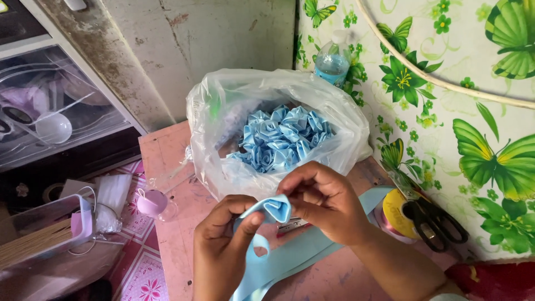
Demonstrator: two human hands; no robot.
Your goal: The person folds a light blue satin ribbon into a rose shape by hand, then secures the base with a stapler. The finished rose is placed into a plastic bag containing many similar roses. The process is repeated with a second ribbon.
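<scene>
Both hands pinch a half-folded light blue ribbon rose (277,209) above a small pink table (167,156). My left hand (220,251) grips it from below left, thumb on the fold. From the right, my right hand (323,200) closes its fingers over the top. The loose blue ribbon strip (290,256) trails down and off to the right. Just behind the hands stands a clear plastic bag (223,111) filled with several finished blue ribbon roses (284,139).
Black-handled scissors (434,223) lie on a yellow ribbon spool (397,209) at the right. A water bottle (332,58) stands behind the bag by the butterfly-patterned wall. A small pink cup (151,202) and a plastic box of sticks (39,234) sit at left.
</scene>
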